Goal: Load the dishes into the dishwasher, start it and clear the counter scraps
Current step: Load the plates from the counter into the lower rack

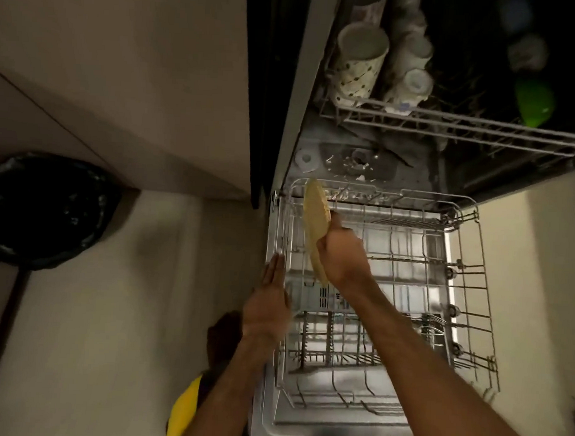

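Note:
The dishwasher stands open with its lower wire rack (467, 291) pulled out over the door. My right hand (342, 253) grips a yellowish plate (314, 219) on edge, upright over the rack's left side. My left hand (271, 299) is flat with straight fingers beside the rack's left rim, holding nothing. The upper rack (448, 126) carries a dotted mug (358, 66), white cups (414, 81) and a green item (533, 101).
A bin lined with a black bag (46, 210) stands on the floor at the left. A cabinet side (153, 80) borders the dishwasher on the left. Pale floor lies on both sides of the open door. A cutlery basket (433, 326) sits in the rack's right part.

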A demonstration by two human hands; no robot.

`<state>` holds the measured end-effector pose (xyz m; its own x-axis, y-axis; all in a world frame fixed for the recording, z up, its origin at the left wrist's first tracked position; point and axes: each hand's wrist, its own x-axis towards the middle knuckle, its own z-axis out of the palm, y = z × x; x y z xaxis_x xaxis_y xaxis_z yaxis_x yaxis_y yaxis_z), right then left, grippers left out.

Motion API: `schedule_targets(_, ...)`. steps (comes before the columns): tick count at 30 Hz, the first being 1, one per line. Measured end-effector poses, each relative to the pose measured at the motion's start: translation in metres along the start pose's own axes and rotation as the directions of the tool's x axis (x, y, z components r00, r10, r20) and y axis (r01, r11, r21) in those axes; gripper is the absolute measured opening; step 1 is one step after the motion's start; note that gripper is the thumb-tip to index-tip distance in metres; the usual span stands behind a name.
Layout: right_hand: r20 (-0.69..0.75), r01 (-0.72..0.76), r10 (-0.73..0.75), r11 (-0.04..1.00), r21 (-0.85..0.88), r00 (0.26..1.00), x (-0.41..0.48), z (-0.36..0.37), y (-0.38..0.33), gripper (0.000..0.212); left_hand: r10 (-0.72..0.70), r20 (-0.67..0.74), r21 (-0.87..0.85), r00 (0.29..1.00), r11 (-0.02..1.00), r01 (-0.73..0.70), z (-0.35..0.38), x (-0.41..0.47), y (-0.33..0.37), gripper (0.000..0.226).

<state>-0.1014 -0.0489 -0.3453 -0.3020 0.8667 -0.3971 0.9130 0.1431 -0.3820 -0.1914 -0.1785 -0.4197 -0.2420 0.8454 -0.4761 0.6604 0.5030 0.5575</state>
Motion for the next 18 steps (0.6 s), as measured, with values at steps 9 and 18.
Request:
schedule_targets(9, -0.068, -0.076, 0.065, 0.984, -0.162, 0.996, 0.008, 0.015, -0.025, 0.034, 0.061, -0.041, -0.038, 0.997, 0.997, -0.062, 0.014, 0.007, 0.001, 0.081)
schedule_targets(18, -0.026, -0.128, 0.126, 0.954, -0.270, 0.992, 0.038, 0.046, -0.036, 0.066, 0.111, -0.136, -0.085, 0.984, 0.989, -0.123, 0.026, 0.023, 0.001, 0.060)
